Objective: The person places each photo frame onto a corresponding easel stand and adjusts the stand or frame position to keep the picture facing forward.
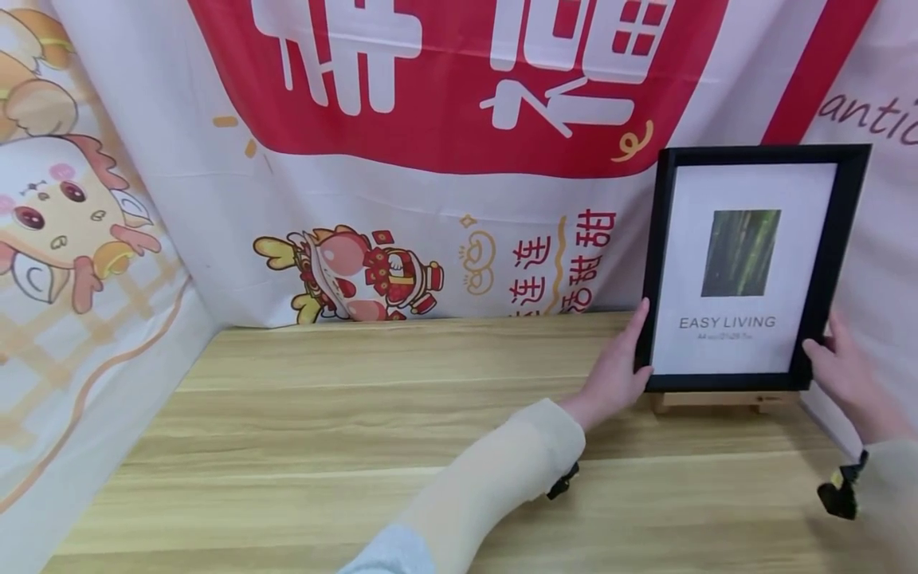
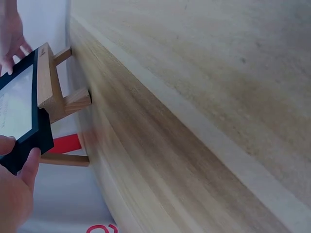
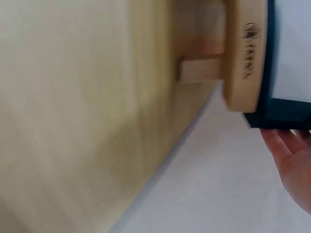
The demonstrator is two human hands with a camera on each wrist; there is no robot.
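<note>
A black picture frame [image 1: 656,263] stands upright at the right of the head view. Inside it is a white sheet with a small green picture and the words "EASY LIVING". Its bottom edge rests on the ledge of a small wooden easel [image 2: 47,80], whose legs stand on the table. My left hand [image 1: 608,375] grips the frame's lower left side, thumb in front. On the lower right side my right hand [image 1: 853,387] holds the frame, its thumb at the front edge. In the right wrist view, fingers [image 3: 276,145] touch the frame's outer side; their tips are partly hidden.
The wood-grain table [image 1: 323,430] stretches left and forward of the frame. Behind it hangs a white cloth [image 1: 229,199] with red printed characters and cartoon figures. Another printed cloth [image 1: 86,319] hangs along the left side. Dark wrist devices [image 1: 841,493] sit at the sleeves.
</note>
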